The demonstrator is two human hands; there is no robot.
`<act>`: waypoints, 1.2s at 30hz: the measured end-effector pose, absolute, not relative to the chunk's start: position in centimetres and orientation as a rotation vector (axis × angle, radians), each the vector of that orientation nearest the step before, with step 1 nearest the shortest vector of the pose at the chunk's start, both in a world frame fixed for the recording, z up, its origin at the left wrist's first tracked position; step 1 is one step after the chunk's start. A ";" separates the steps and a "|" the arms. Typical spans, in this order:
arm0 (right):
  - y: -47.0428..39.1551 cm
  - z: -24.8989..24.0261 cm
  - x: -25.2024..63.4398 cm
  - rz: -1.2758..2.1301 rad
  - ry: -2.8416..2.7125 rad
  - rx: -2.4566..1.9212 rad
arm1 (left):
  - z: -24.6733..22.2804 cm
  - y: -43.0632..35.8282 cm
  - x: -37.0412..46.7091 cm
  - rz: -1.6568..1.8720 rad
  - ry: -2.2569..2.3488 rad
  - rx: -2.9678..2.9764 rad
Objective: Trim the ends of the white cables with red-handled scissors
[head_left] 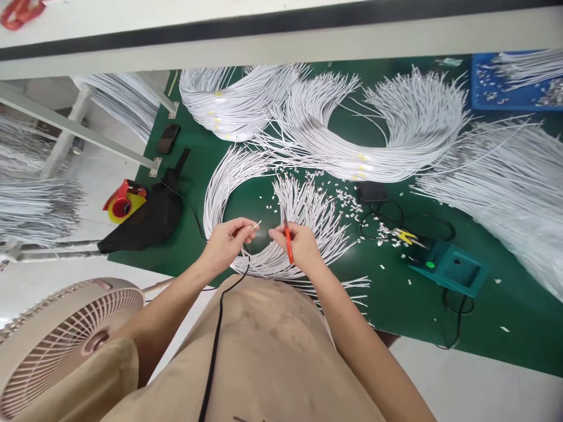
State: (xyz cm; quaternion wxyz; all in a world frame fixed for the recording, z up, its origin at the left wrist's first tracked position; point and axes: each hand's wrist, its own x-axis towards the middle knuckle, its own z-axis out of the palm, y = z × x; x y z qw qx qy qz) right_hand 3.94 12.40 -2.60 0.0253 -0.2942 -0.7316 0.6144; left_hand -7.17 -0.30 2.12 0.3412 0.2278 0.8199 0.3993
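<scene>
My left hand (232, 240) is closed, its thumb and fingertips pinching a thin white wire (257, 224) whose short end points right. Just to its right, my right hand (298, 245) is closed around a slim orange-handled tool (288, 243) with a dark tip pointing up. I cannot make out the tool's exact kind. The right thumb and fingertip are close together, and whether anything small is between them does not show. Both hands are above a curved bundle of white wires (217, 187) on the green tabletop (396, 316).
More white wire bundles (334, 146) lie behind. Small white pieces (347, 202) are scattered across the table. A teal device (453, 266) with a cord and a blue tray (488, 97) are at right. A tape dispenser (125, 202), black bag (153, 220) and fan (74, 340) are left.
</scene>
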 end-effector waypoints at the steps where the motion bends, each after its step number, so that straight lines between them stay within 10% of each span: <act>1: 12.3 -2.3 3.6 2.030 -2.059 -0.923 | 2.2 -0.2 -7.1 1.037 2.138 0.595; 18: 9.2 -2.2 1.9 2.652 -0.782 -1.053 | 2.2 0.5 -5.9 1.366 1.717 0.392; 36: 11.0 -0.9 2.4 2.001 -1.718 -0.985 | 1.9 0.5 -6.6 1.295 1.852 0.451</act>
